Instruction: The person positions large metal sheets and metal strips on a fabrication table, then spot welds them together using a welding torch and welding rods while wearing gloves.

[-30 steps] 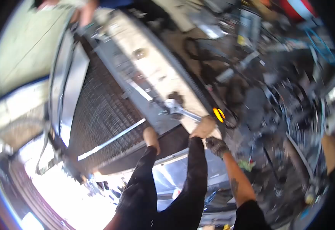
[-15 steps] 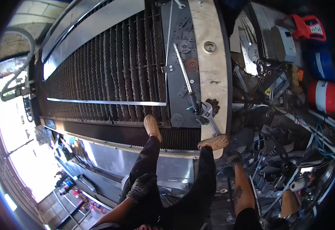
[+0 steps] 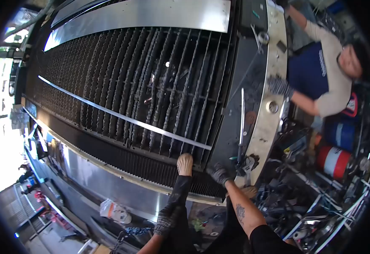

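My left hand (image 3: 165, 220), in a grey knit glove, rests on my dark trouser leg; its fingers are blurred against the cloth. My right hand (image 3: 219, 172), gloved too, is over the dark plate near the slatted bed's corner, left of the tool handle, and what its fingers hold, if anything, is too small to tell. An adjustable wrench (image 3: 248, 164) lies on the pale edge rail (image 3: 261, 134). Beside it a long tool with a bright shaft (image 3: 242, 111) lies on the dark plate. A thin metal strip (image 3: 138, 122) crosses the slats (image 3: 151, 97).
A co-worker (image 3: 331, 76) leans at the rail's far side, one gloved hand on it. A wide metal sheet (image 3: 151, 17) lies across the back of the slats. Red-white (image 3: 334, 162) and blue (image 3: 340, 134) drums stand at the right. My foot (image 3: 185, 164) is at the bed's front edge.
The view has shifted, bringing the co-worker into sight. My right hand has moved from beyond the rail's right side to over the dark plate. My left hand remains at my leg.
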### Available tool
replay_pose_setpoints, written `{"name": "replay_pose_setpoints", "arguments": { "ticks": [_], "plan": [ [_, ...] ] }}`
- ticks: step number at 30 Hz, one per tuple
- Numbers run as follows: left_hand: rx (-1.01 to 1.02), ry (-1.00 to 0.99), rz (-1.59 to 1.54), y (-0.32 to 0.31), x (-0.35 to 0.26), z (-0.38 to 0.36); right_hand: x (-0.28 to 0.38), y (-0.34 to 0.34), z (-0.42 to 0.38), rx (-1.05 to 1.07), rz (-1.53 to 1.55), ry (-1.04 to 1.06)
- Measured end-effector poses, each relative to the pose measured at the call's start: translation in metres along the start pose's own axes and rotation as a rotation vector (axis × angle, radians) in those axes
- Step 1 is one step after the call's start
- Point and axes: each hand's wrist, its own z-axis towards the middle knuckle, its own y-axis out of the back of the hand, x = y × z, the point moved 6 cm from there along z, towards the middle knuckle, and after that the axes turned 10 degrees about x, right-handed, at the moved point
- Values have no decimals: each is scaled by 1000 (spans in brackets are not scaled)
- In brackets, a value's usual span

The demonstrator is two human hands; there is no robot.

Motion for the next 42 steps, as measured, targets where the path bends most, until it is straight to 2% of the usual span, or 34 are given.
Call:
{"name": "replay_pose_setpoints", "arguments": {
  "ticks": [1,3,4,6,7,8,9,11,14,15,17,19,21,22,23,24,25,27,29,31,33,34,36,37,38,40,42],
  "plan": [
    [8,-12,-19,9,11,6,36,10,-12,-12,16,32],
    [-19,-32,-84,35,12,8,96,22,-14,171,-85,214],
    [5,-25,-133,49,13,7,95,18,1,179,-101,188],
    [92,21,-280,83,16,-8,49,-31,11,284,-117,-43],
    [120,38,-406,95,20,-1,59,-12,-9,284,-145,-55],
    [104,19,-440,108,26,-5,87,13,-31,275,-228,58],
    [0,86,-498,130,45,-22,116,28,-43,272,-308,198],
    [-205,171,-575,185,75,-67,124,44,-49,256,-449,133],
    [-394,348,-542,233,116,-161,209,118,-114,356,-163,-204],
    [-446,350,-660,236,140,-188,227,135,-127,401,-271,-195],
    [-508,320,-793,248,162,-228,287,168,-140,326,-360,-158],
    [-613,424,-1134,255,174,-271,332,192,-144,261,-420,-113],
    [-662,401,-1238,252,200,-282,355,207,-129,35,-304,-5],
    [-704,380,-1330,261,210,-275,399,214,-139,80,-181,-84],
    [-714,366,-1340,275,211,-270,404,211,-120,78,-188,-66],
    [-646,330,-1438,281,211,-264,404,201,-95,97,-75,-53],
    [-577,283,-1532,292,205,-254,418,194,-71,95,-124,16],
    [-610,309,-1475,342,165,-247,450,181,-26,82,-223,154],
    [-587,342,-1272,419,112,-250,544,174,6,142,-485,178],
    [-477,134,-1190,513,106,-214,622,157,11,217,-659,181],
    [-590,114,-979,610,50,-245,701,146,25,267,-787,381],
    [-664,58,-1050,648,51,-241,739,142,33,274,-806,385],
    [-809,-66,-1189,717,46,-243,835,141,40,318,-253,161],
    [-881,-135,-1261,750,35,-255,863,138,47,329,22,44],
    [-976,-192,-1345,780,21,-265,883,134,84,346,-112,114],
    [-945,-143,-1356,811,50,-247,922,130,173,368,-265,176],
    [-950,-71,-1376,837,79,-222,1025,129,173,299,-57,62]
  ]
}}
